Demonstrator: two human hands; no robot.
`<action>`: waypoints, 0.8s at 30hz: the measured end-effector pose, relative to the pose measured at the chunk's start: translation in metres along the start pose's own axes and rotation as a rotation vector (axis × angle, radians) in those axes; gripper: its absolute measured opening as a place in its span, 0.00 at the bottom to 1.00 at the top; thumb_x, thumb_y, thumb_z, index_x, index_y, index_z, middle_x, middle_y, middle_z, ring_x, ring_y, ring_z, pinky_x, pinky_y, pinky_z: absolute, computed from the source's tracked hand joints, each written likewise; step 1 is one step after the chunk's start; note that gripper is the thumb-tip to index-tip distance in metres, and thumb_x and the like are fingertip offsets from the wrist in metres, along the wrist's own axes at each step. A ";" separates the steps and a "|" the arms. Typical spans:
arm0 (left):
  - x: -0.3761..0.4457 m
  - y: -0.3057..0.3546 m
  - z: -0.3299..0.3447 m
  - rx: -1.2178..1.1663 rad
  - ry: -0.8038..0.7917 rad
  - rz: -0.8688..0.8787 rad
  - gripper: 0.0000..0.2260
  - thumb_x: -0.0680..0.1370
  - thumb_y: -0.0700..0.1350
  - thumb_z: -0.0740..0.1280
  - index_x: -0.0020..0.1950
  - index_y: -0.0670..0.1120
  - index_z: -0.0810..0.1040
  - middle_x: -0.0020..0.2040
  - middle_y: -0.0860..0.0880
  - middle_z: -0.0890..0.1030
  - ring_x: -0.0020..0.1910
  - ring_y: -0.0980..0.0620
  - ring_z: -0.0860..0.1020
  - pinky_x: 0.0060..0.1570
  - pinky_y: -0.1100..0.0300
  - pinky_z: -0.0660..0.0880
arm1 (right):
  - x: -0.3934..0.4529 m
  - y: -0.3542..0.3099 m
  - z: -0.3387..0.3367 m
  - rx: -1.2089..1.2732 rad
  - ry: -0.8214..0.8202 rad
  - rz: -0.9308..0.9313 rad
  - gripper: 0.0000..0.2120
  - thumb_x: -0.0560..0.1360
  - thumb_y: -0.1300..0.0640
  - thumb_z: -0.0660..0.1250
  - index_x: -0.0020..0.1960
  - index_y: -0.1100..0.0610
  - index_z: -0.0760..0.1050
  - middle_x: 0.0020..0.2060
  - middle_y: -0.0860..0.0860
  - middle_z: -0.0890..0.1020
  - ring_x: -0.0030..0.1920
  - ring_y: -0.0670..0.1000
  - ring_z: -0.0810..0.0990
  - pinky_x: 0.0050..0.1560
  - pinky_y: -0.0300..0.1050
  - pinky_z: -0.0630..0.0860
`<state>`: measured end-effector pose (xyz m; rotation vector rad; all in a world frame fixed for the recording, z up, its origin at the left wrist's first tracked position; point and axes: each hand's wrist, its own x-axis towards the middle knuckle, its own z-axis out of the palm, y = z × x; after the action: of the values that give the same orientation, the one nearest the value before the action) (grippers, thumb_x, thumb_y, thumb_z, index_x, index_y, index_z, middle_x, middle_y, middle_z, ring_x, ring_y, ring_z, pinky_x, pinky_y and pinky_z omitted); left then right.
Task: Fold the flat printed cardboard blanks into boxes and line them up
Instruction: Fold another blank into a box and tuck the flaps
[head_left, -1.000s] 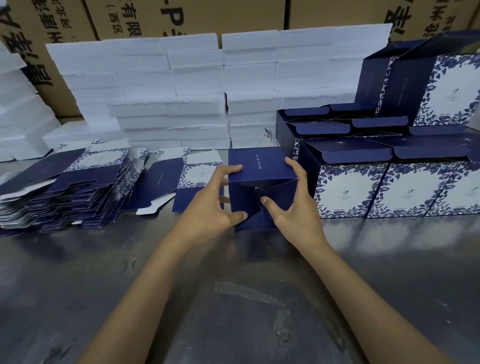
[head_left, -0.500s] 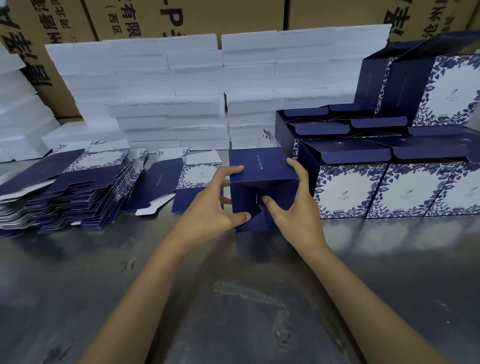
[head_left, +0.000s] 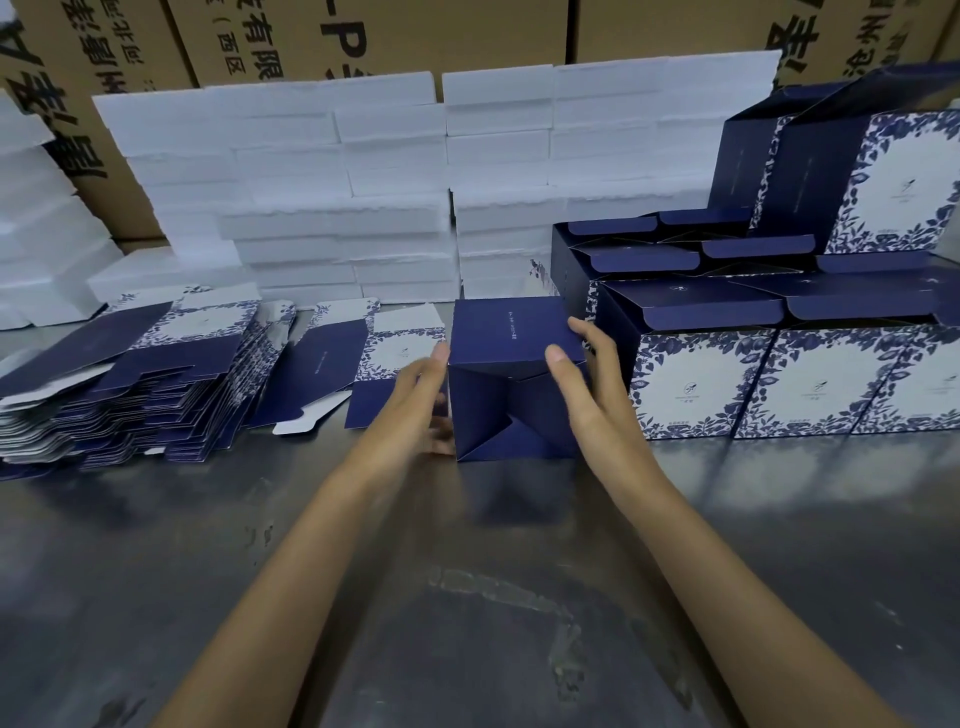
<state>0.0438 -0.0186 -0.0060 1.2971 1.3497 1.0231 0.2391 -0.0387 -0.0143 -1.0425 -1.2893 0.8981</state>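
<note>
Box (head_left: 511, 384), navy, folded bottom flaps facing the camera, on the metal table (head_left: 467, 597) between both hands. Left hand (head_left: 415, 400): straight fingers flat against its left side. Right hand (head_left: 587, 384): thumb on front, fingers curled round right edge. Finished boxes (head_left: 769, 379) just right; flat blanks (head_left: 130, 374) left.

White foam slabs (head_left: 332, 208) stacked before brown cartons (head_left: 467, 36).
</note>
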 end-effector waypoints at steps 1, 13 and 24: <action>0.002 -0.001 0.000 -0.024 -0.021 -0.038 0.40 0.64 0.82 0.59 0.68 0.61 0.73 0.61 0.49 0.82 0.55 0.49 0.84 0.61 0.46 0.78 | 0.000 -0.001 -0.001 0.010 0.006 0.004 0.18 0.80 0.38 0.63 0.69 0.33 0.67 0.69 0.36 0.72 0.69 0.35 0.69 0.65 0.37 0.67; -0.009 0.018 -0.007 -0.063 0.098 0.316 0.54 0.61 0.64 0.80 0.79 0.66 0.52 0.62 0.63 0.71 0.54 0.72 0.77 0.42 0.80 0.71 | 0.014 -0.006 -0.013 0.251 -0.001 -0.043 0.30 0.73 0.67 0.58 0.71 0.47 0.68 0.69 0.45 0.78 0.68 0.44 0.76 0.60 0.38 0.76; -0.013 0.020 -0.001 -0.160 0.202 0.266 0.17 0.80 0.58 0.67 0.67 0.56 0.74 0.58 0.52 0.82 0.53 0.58 0.83 0.47 0.64 0.78 | 0.012 0.000 -0.002 0.103 -0.014 0.178 0.17 0.74 0.52 0.68 0.61 0.37 0.75 0.61 0.38 0.81 0.59 0.37 0.80 0.56 0.41 0.74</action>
<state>0.0459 -0.0302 0.0148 1.3014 1.2340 1.4480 0.2421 -0.0279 -0.0106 -1.0831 -1.1618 1.0962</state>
